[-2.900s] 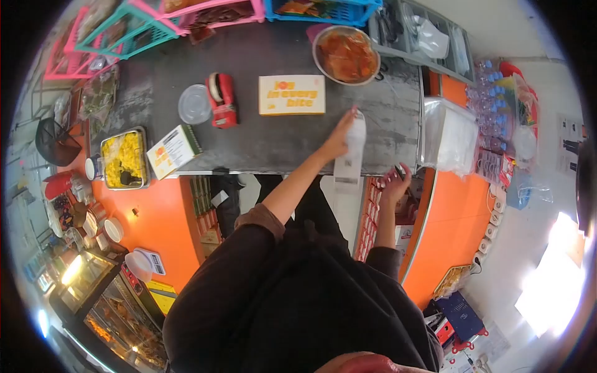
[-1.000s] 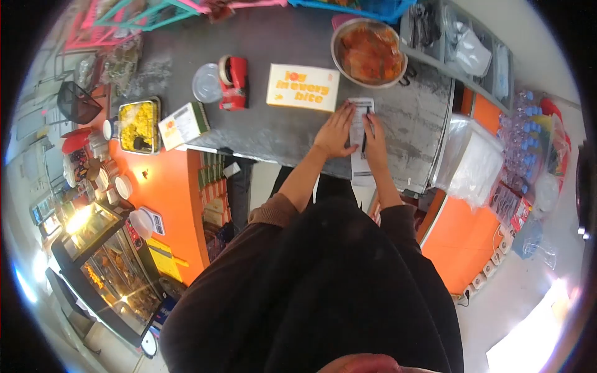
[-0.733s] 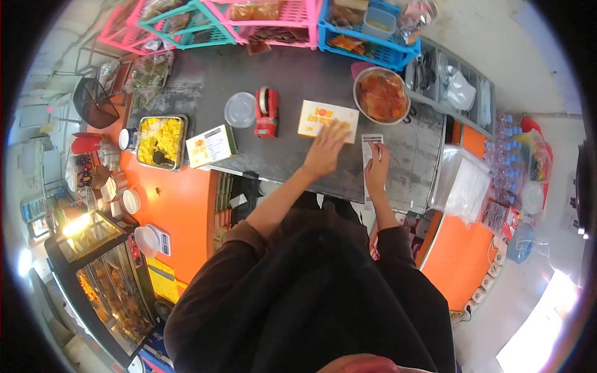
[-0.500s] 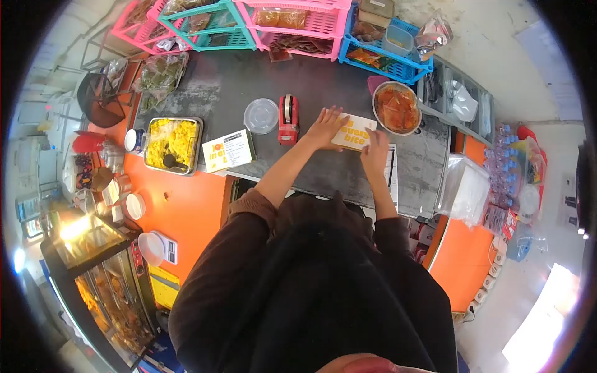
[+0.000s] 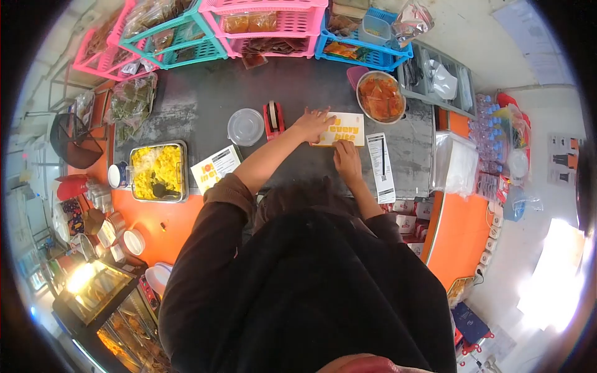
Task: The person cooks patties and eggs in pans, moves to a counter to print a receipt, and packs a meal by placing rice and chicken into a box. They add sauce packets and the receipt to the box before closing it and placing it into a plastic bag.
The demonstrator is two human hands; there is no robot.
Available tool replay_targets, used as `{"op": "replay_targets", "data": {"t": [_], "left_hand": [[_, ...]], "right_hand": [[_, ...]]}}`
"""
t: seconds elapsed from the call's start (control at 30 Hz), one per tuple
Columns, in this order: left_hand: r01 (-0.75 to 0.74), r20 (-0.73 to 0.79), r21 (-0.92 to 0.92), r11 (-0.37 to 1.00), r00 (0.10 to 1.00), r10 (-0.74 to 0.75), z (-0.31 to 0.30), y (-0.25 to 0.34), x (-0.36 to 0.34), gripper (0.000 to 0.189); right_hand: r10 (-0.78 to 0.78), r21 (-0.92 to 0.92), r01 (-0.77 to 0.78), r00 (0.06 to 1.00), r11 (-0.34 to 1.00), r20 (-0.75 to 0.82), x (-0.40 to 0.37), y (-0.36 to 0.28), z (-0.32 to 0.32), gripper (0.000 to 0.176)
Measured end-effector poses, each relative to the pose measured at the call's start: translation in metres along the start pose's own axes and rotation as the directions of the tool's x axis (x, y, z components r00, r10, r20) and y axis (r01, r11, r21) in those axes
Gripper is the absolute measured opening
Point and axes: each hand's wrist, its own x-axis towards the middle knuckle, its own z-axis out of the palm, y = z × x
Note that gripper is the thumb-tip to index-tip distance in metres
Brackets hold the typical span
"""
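Two open containers of food stand on the grey counter (image 5: 199,102): a metal bowl (image 5: 359,99) of orange-red pieces at the far right, and a metal tray (image 5: 185,175) of yellow food at the near left edge with a dark utensil lying in it. A round clear tub (image 5: 245,127) with its lid on sits between them; what it holds cannot be made out. Along the back, pink (image 5: 267,7), teal (image 5: 171,45) and blue (image 5: 357,56) baskets hold packets and small tubs. A red tape dispenser (image 5: 272,119) stands just beside the tub, a second printed box (image 5: 214,169) lies tilted by the tray, and a long paper receipt (image 5: 379,169) lies to the right with a dark pen-like thing on it. The white-and-yellow box (image 5: 347,129) lies flat on the counter between dispenser and bowl. The left hand (image 5: 311,123), at the end of an outstretched arm, rests palm down on the box's left end, fingers spread and gripping nothing. The right hand (image 5: 346,156) lies at the near edge, fingers together and tips touching the box; whether they pinch it cannot be told.
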Motion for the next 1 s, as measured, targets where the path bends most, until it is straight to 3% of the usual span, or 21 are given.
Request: {"op": "replay_targets", "data": {"t": [0.07, 0.4, 0.5, 0.6, 0.7, 0.77, 0.8, 0.87, 0.9, 0.93, 1.0], "left_hand": [[0.021, -0.024, 0.063, 0.998, 1.000, -0.020, -0.025, 0.017, -0.014, 0.103], [0.010, 0.050, -0.008, 1.000, 0.999, -0.010, -0.021, 0.018, -0.008, 0.110], [-0.007, -0.007, 0.041, 0.999, 1.000, 0.007, -0.021, 0.019, -0.006, 0.114], [-0.007, 0.055, 0.037, 0.999, 0.998, 0.005, -0.029, 0.021, -0.003, 0.115], [-0.059, 0.125, 0.061, 0.996, 0.991, 0.051, -0.032, 0.017, 0.005, 0.116], [-0.072, 0.138, 0.070, 0.995, 0.989, 0.062, -0.045, 0.018, 0.008, 0.098], [-0.074, 0.140, 0.071, 0.995, 0.988, 0.064, -0.051, 0.015, 0.012, 0.098], [-0.135, 0.249, 0.044, 0.990, 0.961, 0.120, -0.056, 0.012, 0.019, 0.080], [-0.244, 0.086, 0.068, 0.967, 0.967, 0.238, -0.057, 0.009, 0.015, 0.059], [-0.246, 0.087, 0.070, 0.967, 0.967, 0.240, -0.060, 0.009, 0.019, 0.059], [-0.221, 0.275, -0.059, 0.974, 0.934, 0.229, -0.076, 0.009, 0.028, 0.052]], "right_hand": [[-0.015, 0.032, 0.020, 0.990, 0.999, -0.138, -0.003, -0.003, 0.003, 0.031], [0.015, 0.006, -0.015, 0.988, 1.000, -0.156, -0.013, -0.006, 0.011, 0.030], [0.041, -0.065, -0.049, 0.992, 0.997, -0.117, -0.012, -0.009, 0.006, 0.031], [0.033, 0.056, -0.028, 0.995, 0.998, -0.097, -0.010, -0.002, 0.016, 0.031], [0.040, 0.113, -0.017, 0.979, 0.993, -0.201, -0.018, -0.001, 0.028, 0.031], [0.004, 0.092, 0.010, 0.989, 0.996, -0.150, -0.018, 0.002, 0.023, 0.035], [0.006, 0.094, 0.008, 0.988, 0.996, -0.151, -0.017, 0.001, 0.023, 0.035], [0.045, 0.112, -0.030, 0.990, 0.993, -0.134, -0.018, -0.002, 0.021, 0.034], [0.047, 0.112, -0.032, 0.990, 0.993, -0.135, -0.018, 0.001, 0.023, 0.034], [0.035, 0.121, -0.020, 0.992, 0.992, -0.125, -0.019, 0.003, 0.026, 0.035], [0.024, 0.133, -0.009, 0.993, 0.991, -0.114, -0.022, 0.004, 0.028, 0.036]]}}
